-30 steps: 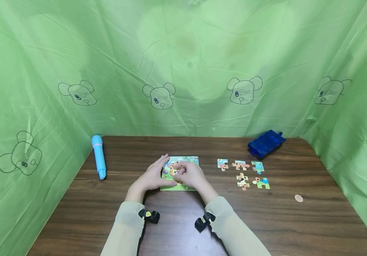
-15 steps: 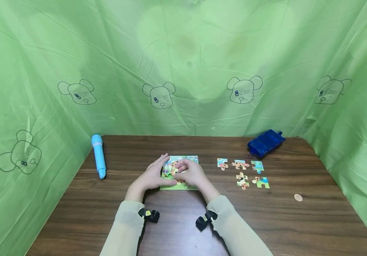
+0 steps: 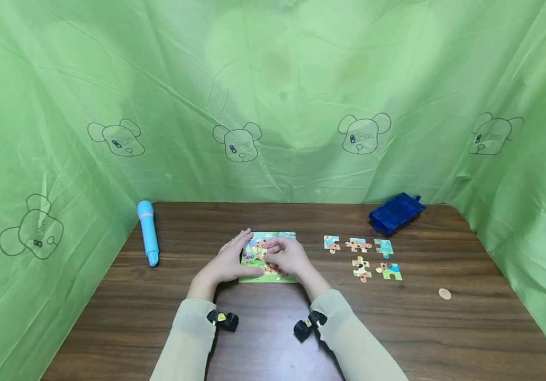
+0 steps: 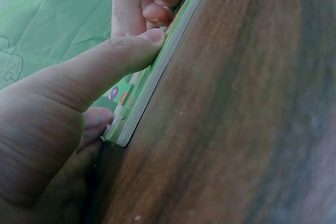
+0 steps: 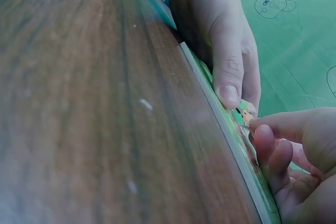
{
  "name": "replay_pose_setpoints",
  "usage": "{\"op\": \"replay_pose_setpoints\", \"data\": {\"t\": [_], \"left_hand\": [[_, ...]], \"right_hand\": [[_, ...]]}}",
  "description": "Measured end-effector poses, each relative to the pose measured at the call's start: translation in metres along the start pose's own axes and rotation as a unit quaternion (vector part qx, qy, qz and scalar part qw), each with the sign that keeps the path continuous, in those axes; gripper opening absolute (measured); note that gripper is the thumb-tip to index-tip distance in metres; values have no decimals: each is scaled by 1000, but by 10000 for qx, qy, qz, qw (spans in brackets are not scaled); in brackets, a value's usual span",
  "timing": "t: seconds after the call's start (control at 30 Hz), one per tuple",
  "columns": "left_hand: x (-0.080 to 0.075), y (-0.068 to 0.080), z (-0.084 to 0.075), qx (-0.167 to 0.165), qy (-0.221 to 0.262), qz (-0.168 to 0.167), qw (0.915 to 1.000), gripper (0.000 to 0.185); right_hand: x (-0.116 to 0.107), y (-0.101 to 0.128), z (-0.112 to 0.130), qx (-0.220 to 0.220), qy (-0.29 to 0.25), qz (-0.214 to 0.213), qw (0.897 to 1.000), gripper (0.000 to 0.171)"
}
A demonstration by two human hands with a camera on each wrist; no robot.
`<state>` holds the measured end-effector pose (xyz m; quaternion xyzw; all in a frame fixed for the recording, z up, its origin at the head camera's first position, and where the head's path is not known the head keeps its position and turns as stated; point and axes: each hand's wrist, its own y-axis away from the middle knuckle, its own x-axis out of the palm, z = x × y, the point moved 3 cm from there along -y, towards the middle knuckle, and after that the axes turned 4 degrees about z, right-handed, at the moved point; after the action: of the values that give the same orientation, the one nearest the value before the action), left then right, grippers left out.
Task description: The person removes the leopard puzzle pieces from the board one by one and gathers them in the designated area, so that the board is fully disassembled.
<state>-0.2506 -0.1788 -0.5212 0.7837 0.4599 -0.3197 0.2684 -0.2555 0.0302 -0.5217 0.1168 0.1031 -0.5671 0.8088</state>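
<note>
Hands at work: our left hand (image 3: 225,263) flat, steadying the puzzle board (image 3: 267,257); our right hand (image 3: 288,256) pinches a piece (image 5: 244,115), which next needs pressing in.

Dark wood-grain surface (image 3: 158,307), smooth with slight sheen; thick printed cardboard puzzle board (image 3: 269,235); glossy blue plastic box (image 3: 396,212); creased green cloth backdrop (image 3: 273,79).

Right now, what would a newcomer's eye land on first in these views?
Both hands at the middle of the table: the left hand steadies the puzzle board by its edge while the right hand works a piece on it. Next, five loose pieces lying to the right, and green cloth all around.
</note>
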Motion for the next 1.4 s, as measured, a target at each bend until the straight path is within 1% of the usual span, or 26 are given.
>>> {"op": "replay_pose_setpoints", "data": {"t": [0.17, 0.23, 0.53, 0.6, 0.7, 0.9, 1.0, 1.07, 1.23, 1.4], "left_hand": [[-1, 2, -1, -37, 88, -19, 10000, 120], [0, 1, -1, -53, 93, -20, 9999, 120], [0, 1, -2, -104, 32, -70, 9999, 118], [0, 1, -3, -103, 54, -68, 9999, 118], [0, 1, -4, -87, 74, -50, 9999, 118], [1, 0, -1, -114, 100, -11, 9999, 119], [1, -1, 1, -104, 64, -7, 9999, 120], [1, -1, 1, -86, 40, -8, 10000, 120], [2, -1, 2, -92, 0, -10, 10000, 120], [2, -1, 3, -114, -14, -15, 9999, 120]], "right_hand": [[-2, -1, -3, 138, -646, 226, 9976, 26], [-5, 0, -3, 210, -821, 324, 9959, 25], [-22, 6, 3, 363, -1004, 652, 9921, 28], [-29, 11, 5, 378, -970, 683, 9922, 30], [-40, 18, 12, 333, -761, 702, 9941, 32], [-59, 33, 29, 81, -397, 732, 9965, 30], [-70, 39, 34, -87, -219, 706, 9972, 27], [-78, 45, 34, -117, -100, 620, 9980, 27], [-101, 60, 28, -79, 61, 388, 9992, 34], [-125, 74, 19, -50, 270, 391, 9989, 31]]}}
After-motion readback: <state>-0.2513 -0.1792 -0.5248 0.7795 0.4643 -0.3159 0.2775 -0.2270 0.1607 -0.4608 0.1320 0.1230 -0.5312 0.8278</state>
